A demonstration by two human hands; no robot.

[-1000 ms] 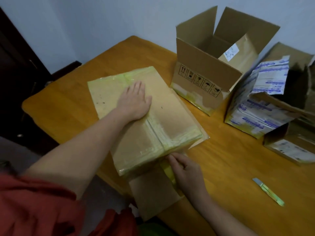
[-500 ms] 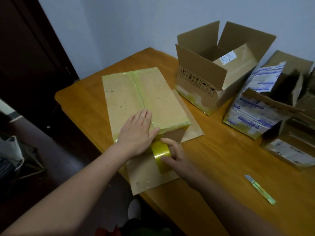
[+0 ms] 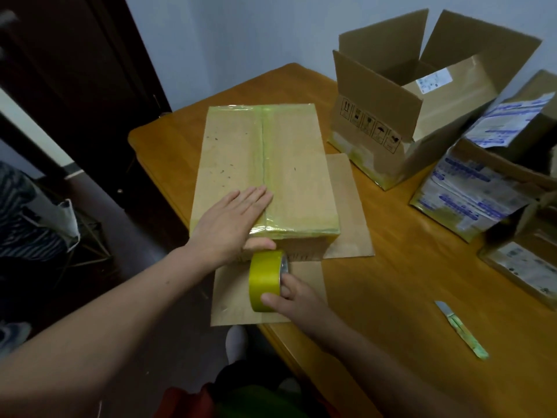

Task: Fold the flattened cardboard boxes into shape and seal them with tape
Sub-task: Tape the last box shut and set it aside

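Observation:
A brown cardboard box (image 3: 289, 164) lies upside down on the wooden table (image 3: 391, 282), its centre seam and edges covered in yellowish tape. Two of its flaps lie flat on the table at the near and right sides. My left hand (image 3: 232, 221) presses flat on the box's near end, fingers straight, thumb over the near edge. My right hand (image 3: 292, 297) grips a roll of yellow tape (image 3: 265, 280) upright against the box's near face, fingers in its core.
An open box (image 3: 391, 122) with handling symbols stands at the back. Printed boxes (image 3: 470, 191) crowd the right side. A knife with a green handle (image 3: 461, 330) lies at the right front. The table edge runs just under the near flap; a dark door is at left.
The right hand has brought the tape roll up to the box's near face. The left hand slid from mid-box to the near end. The camera view shifted, so the box appears rotated.

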